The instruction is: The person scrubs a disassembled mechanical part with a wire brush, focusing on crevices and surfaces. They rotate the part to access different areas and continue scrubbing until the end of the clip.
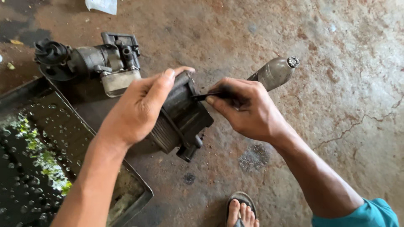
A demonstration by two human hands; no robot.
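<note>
Both arms reach forward and meet near the middle. The left hand [136, 109] comes up from the lower left on a bare forearm, palm down, fingers curled over and clamped shut, the thumb stretched forward along the top and the index fingertip poking out beyond it. The right hand [246, 110] enters from the lower right, a teal sleeve at the upper arm, wrist bent inward, fingers pinched tight together with the thumb pressed toward the left hand.

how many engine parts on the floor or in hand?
2. One dark ribbed housing gripped by the left hand, with the right hand working a thin tool on it. One grimy assembly lies on the concrete floor behind it. Others may be out of frame.
</note>
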